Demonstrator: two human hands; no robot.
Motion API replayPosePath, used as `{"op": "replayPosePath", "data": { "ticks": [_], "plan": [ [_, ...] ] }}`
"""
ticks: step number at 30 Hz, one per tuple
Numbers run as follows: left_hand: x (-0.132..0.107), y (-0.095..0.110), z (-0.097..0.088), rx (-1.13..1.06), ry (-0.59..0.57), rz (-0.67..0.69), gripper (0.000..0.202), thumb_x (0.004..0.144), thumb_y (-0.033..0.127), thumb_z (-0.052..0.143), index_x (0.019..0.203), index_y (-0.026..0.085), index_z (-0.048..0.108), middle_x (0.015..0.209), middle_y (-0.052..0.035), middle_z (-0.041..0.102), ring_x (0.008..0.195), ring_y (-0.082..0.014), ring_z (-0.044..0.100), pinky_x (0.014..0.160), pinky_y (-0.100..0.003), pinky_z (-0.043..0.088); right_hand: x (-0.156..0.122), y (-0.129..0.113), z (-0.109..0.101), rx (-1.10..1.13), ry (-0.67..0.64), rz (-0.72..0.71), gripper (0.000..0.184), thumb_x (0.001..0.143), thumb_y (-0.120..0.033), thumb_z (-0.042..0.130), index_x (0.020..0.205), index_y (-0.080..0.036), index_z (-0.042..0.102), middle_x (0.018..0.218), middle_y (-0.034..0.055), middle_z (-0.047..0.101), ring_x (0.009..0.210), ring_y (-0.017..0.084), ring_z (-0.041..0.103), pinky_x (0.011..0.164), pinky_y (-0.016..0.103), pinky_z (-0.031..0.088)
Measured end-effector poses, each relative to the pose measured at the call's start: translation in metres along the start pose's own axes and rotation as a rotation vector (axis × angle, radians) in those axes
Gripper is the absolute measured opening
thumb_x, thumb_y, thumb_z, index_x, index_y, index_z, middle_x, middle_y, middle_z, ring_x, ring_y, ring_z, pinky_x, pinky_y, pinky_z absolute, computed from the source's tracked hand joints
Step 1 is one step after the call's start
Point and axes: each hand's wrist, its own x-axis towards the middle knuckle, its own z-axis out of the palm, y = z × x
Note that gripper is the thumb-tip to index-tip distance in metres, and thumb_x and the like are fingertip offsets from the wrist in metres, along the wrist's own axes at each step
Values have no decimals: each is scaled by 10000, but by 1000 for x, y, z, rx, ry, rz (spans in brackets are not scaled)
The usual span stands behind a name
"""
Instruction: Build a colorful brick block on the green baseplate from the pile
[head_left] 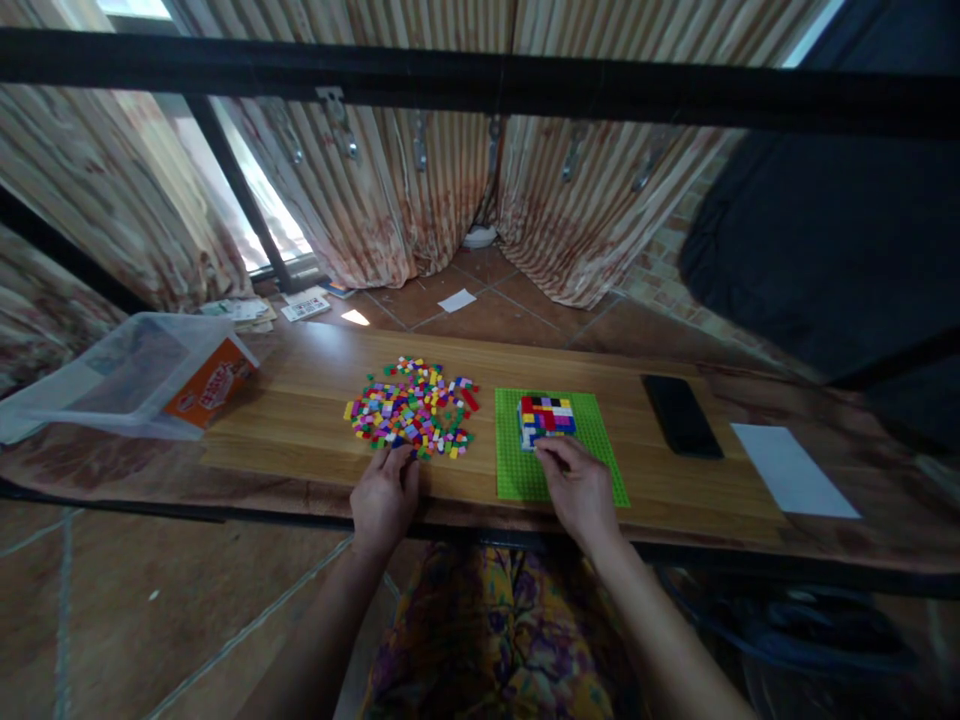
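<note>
A loose pile of small multicoloured toy bricks [409, 405] lies on the wooden board. At the pile's near edge is my left hand [385, 498], its fingers drawn together by a dark blue brick; whether they grip it I cannot tell. To the right lies a green baseplate [514, 475] with a low block of joined bricks [550, 412] on it, mixed red, yellow, white and blue on top. My right hand [581, 488] pinches at the near side of this block, thumb and finger closed. Whatever is between those fingertips is too small to make out.
A clear plastic box [142, 350] with an orange label stands at the left. A black phone [681, 415] and a white sheet of paper [795, 470] lie at the right. A dark metal bar [450, 75] with hanging hooks crosses above the table.
</note>
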Motion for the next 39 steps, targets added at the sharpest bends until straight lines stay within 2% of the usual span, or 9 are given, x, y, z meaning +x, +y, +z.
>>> {"op": "replayPosePath", "data": {
  "ticks": [3, 11, 26, 32, 39],
  "plan": [
    [0, 0, -1, 2, -4, 1, 275, 905, 326, 489, 1119, 222, 625, 1083, -50, 661, 918, -201, 642, 706, -281, 472, 11, 3, 2, -86, 0, -52, 200, 885, -296, 523, 924, -224, 705, 938, 51, 717, 832, 190, 667, 763, 320, 510],
    [0, 1, 0, -16, -2, 3, 266, 911, 327, 481, 1110, 224, 625, 1095, -51, 663, 941, -203, 643, 715, -279, 482, 18, 15, 14, -127, -49, -199, 204, 899, -248, 516, 842, -229, 711, 914, 47, 697, 845, 182, 648, 801, 326, 503],
    [-1, 1, -1, -39, 6, 17, 261, 910, 322, 466, 1099, 219, 614, 1069, -55, 667, 944, -202, 643, 768, -280, 494, 14, 19, 16, -179, 9, -180, 254, 909, -252, 493, 889, -219, 744, 892, 55, 664, 827, 178, 622, 799, 325, 505],
    [-1, 1, -2, -28, -9, 4, 265, 913, 333, 464, 1104, 226, 613, 1078, -56, 658, 944, -202, 641, 758, -280, 492, 14, 20, 17, -154, -33, -189, 269, 905, -233, 472, 910, -238, 741, 909, 55, 671, 876, 189, 615, 845, 353, 496],
    [-1, 0, 1, -20, -2, 13, 276, 917, 329, 463, 1124, 223, 611, 1104, -54, 657, 957, -202, 636, 763, -282, 485, 16, 21, 18, -158, -28, -215, 274, 916, -228, 464, 884, -210, 736, 897, 64, 677, 878, 190, 614, 844, 342, 492]
  ]
}}
